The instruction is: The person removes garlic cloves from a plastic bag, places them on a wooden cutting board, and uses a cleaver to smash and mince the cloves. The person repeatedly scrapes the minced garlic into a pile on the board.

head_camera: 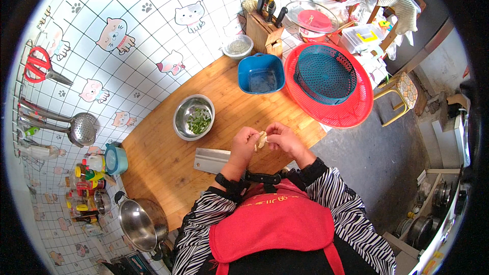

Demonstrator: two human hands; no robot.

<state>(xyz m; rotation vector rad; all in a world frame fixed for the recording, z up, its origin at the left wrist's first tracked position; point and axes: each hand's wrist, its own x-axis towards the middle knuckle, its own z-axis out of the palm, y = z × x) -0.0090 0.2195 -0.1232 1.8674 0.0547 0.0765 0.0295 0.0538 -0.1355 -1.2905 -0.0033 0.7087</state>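
Note:
Above the wooden worktop (225,103), my left hand (243,145) and my right hand (285,140) meet on a small pale piece of food (261,139). It looks like garlic with papery skin, though the fingers partly cover it. Both hands pinch it between thumb and fingertips. Below my left wrist lies a cleaver (211,159), its wide blade flat on the wood. Its black handle (263,177) points towards my apron. Left of my hands stands a steel bowl (181,116) with chopped greens (199,121) inside.
A blue basin (261,91) and a dark green colander (324,72) on a red woven tray (361,109) occupy the far right. Behind is a wooden knife block (256,32). At left are a steel pot (134,223), a lidded teal container (116,159) and several bottles (89,185).

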